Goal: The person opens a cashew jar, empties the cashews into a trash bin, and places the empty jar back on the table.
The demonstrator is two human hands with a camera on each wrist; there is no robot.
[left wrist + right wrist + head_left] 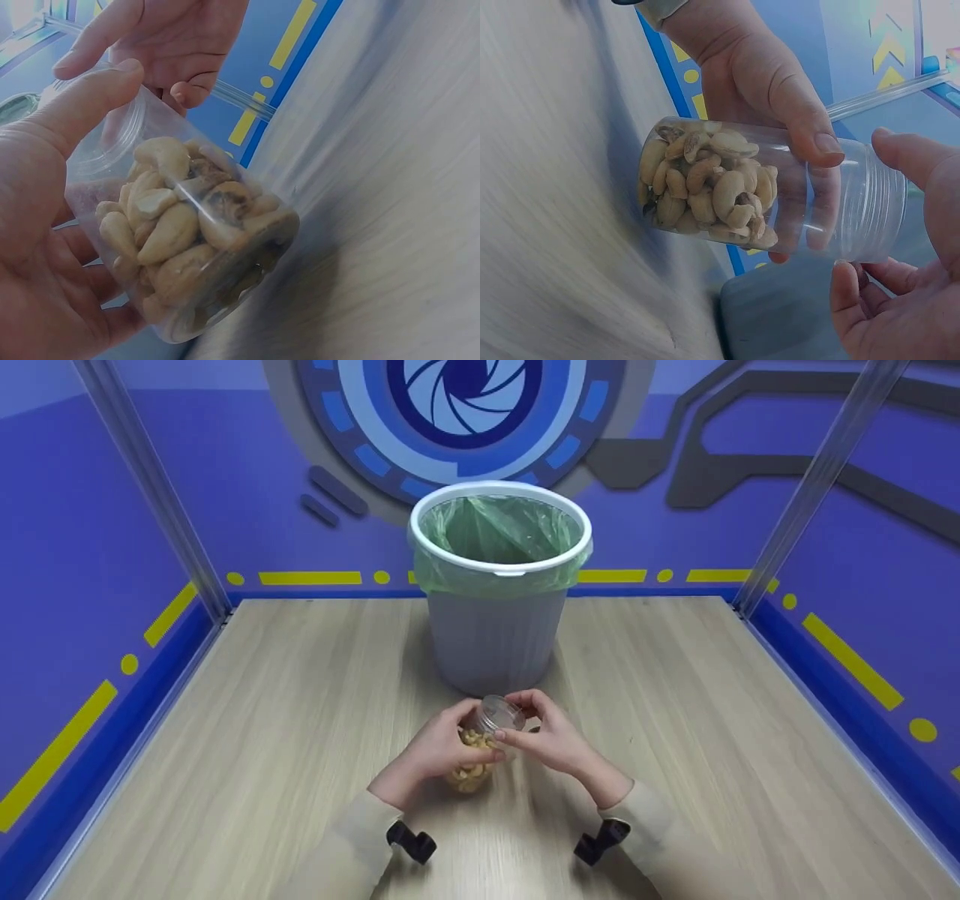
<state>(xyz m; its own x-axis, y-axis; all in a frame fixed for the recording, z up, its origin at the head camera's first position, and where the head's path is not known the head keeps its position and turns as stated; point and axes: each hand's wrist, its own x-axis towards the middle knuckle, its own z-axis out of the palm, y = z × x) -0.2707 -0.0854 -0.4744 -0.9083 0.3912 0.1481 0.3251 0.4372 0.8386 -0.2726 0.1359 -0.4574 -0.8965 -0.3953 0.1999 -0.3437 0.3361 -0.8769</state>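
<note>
A clear plastic jar (468, 781) of cashews is tilted above the table, its mouth toward my right hand. My left hand (435, 746) grips its body, the thumb lying across the near side. Cashews (712, 184) fill roughly the lower half, some with dark patches. My right hand (559, 737) holds the threaded mouth (874, 202) between thumb and fingers on opposite sides. Near its curled fingers in the right wrist view shows a small brownish spot (862, 276), too unclear to identify. Whether a clear lid covers the mouth I cannot tell.
Just beyond the hands stands a grey bin (491, 641) with a white rim and a green liner bag (499, 529). The wooden table (247, 750) is bounded by blue panels (90, 547) at the back and both sides.
</note>
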